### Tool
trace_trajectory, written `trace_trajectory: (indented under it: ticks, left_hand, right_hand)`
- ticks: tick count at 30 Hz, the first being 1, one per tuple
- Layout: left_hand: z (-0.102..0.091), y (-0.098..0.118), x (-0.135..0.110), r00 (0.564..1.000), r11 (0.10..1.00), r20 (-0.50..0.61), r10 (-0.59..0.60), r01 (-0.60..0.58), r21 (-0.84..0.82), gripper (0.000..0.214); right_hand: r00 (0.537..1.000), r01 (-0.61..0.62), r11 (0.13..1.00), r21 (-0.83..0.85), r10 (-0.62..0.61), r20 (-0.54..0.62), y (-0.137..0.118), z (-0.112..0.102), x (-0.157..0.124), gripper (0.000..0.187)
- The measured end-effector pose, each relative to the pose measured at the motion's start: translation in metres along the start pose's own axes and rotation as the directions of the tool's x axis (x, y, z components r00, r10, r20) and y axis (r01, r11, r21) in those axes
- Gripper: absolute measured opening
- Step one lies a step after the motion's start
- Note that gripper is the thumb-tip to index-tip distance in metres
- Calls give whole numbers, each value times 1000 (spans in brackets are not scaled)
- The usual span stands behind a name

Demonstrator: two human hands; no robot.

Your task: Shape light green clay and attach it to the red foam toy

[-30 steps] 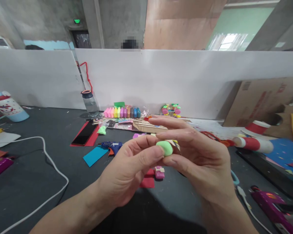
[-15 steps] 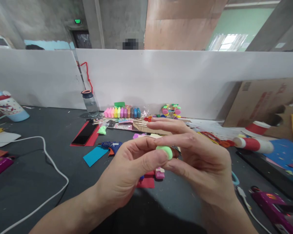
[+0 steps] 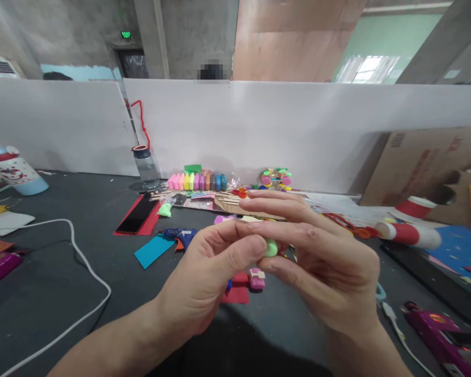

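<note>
You hold a small green clay lump (image 3: 271, 248) up above the dark table (image 3: 35, 283), and your left hand (image 3: 204, 277) and your right hand (image 3: 322, 267) both pinch it tight with thumb and fingers. Your fingers hide most of it, so you cannot tell which way its long side runs. Just below it sit a little pink block (image 3: 256, 278) and red paper (image 3: 237, 292), with a blue glue gun (image 3: 182, 236) and a row of clay packs (image 3: 196, 181) farther back.

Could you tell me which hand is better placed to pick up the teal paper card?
Likely the left hand: it is nearer the teal paper card; the right hand cradles the green clay lump.
</note>
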State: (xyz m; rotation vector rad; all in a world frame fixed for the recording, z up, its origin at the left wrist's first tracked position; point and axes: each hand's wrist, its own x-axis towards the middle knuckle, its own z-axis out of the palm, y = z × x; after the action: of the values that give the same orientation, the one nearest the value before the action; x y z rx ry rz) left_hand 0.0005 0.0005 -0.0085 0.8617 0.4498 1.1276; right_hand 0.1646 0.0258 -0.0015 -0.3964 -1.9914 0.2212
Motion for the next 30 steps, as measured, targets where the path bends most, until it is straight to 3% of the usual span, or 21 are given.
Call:
trace_trajectory:
  ticks: [5, 8, 14, 20, 23, 30]
  left_hand:
    - [1, 1, 1, 1000, 1000, 11, -9, 9, 3, 19]
    - [2, 0, 1, 1000, 1000, -12, 6, -6, -10, 15]
    - [2, -3, 3, 995, 998, -78, 57, -60, -31, 13]
    - [4, -9, 3, 991, 993, -86, 107, -110, -31, 11]
    - [6, -9, 3, 990, 991, -73, 122, -125, -41, 10]
    - [0, -3, 4, 998, 997, 4, 66, -66, 26, 14]
  right_hand:
    - [1000, -9, 1000, -19, 9, -4, 2, 1, -1, 29]
    - [997, 73, 991, -115, -73, 0, 4, 3, -1, 33]
    - [976, 208, 884, -420, -216, 28, 7, 4, -1, 43]
    - [963, 243, 800, -549, -269, 34, 7, 8, -4, 45]
    - [957, 256, 783, -567, -290, 31, 9, 10, -4, 45]
    - [976, 211, 883, -420, -217, 34, 8, 6, -3, 47]
